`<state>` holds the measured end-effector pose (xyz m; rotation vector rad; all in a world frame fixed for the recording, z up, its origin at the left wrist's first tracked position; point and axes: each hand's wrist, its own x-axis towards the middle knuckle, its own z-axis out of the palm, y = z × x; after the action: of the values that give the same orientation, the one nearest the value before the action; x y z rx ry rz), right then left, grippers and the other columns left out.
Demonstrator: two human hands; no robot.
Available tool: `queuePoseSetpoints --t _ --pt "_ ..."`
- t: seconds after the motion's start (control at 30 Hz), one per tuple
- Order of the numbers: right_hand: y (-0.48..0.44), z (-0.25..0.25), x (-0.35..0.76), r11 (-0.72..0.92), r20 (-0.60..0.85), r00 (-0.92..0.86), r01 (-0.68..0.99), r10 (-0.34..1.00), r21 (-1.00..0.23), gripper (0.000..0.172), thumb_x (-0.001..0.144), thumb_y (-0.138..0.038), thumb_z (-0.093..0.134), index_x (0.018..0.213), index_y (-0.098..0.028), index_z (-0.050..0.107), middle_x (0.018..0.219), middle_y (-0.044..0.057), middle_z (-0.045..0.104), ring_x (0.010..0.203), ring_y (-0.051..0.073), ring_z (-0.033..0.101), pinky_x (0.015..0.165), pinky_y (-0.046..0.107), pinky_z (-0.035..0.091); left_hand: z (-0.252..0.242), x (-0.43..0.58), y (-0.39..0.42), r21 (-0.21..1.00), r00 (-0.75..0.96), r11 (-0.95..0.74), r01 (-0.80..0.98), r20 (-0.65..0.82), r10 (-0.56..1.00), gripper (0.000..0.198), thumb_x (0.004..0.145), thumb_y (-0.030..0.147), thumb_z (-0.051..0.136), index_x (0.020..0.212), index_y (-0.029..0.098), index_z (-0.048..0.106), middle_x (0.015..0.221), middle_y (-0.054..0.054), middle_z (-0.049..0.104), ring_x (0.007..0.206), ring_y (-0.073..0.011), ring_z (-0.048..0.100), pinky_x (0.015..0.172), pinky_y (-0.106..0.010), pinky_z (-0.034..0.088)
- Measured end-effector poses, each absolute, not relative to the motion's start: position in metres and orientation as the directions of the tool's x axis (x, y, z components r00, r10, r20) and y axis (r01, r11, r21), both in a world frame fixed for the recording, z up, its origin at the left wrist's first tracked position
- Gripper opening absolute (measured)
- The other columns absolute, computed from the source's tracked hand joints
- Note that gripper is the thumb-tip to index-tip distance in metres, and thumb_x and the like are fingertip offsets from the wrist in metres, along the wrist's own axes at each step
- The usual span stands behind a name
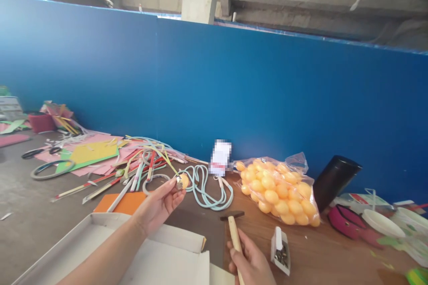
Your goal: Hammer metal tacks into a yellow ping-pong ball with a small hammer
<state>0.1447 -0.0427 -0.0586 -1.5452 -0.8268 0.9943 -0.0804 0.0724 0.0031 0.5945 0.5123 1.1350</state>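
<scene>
Right grip (249,258): one hammer (234,234); left grip (163,207): one shiny piece (179,183).

Bag (297,162) of orange balls (280,196): rope (216,209) lies left of it, yellow sheet (95,150) farther left; black cylinder (336,180), pouch (346,221), bowl (384,222) right; blue partition (267,98) behind.

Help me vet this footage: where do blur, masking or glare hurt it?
Head view: the white card is pixelated beyond reading; head view: the blue partition shows pale sheen at left; head view: the shiny piece in the left hand is too blurred to identify.
</scene>
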Motion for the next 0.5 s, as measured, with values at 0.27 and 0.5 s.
queuePoseSetpoints --t 0.27,0.5 --pt "-0.047 -0.062 0.161 -0.012 0.177 0.454 0.384 0.873 -0.923 0.041 0.067 -0.028 0.058 0.105 -0.017 0.067 0.107 0.009 0.067 0.095 0.027 0.062 0.072 0.032 0.053 0.006 -0.081 0.065 0.541 0.560 0.494 -0.681 -0.052 0.827 0.033 0.086 0.026 0.048 0.114 0.009 0.055 0.086 -0.010 0.064 0.061 -0.0072 0.058 0.055 -0.015 0.051" --pt "-0.050 -0.044 0.165 0.041 0.260 0.321 0.557 0.911 -0.829 0.033 0.071 -0.025 0.052 0.099 -0.017 0.067 0.104 0.010 0.066 0.094 0.023 0.062 0.077 0.026 0.052 0.007 -0.077 0.059 0.533 0.632 0.561 -0.633 -0.063 0.772 0.042 0.088 0.028 0.046 0.127 0.011 0.043 0.096 -0.014 0.063 0.068 -0.0096 0.061 0.064 -0.018 0.053"
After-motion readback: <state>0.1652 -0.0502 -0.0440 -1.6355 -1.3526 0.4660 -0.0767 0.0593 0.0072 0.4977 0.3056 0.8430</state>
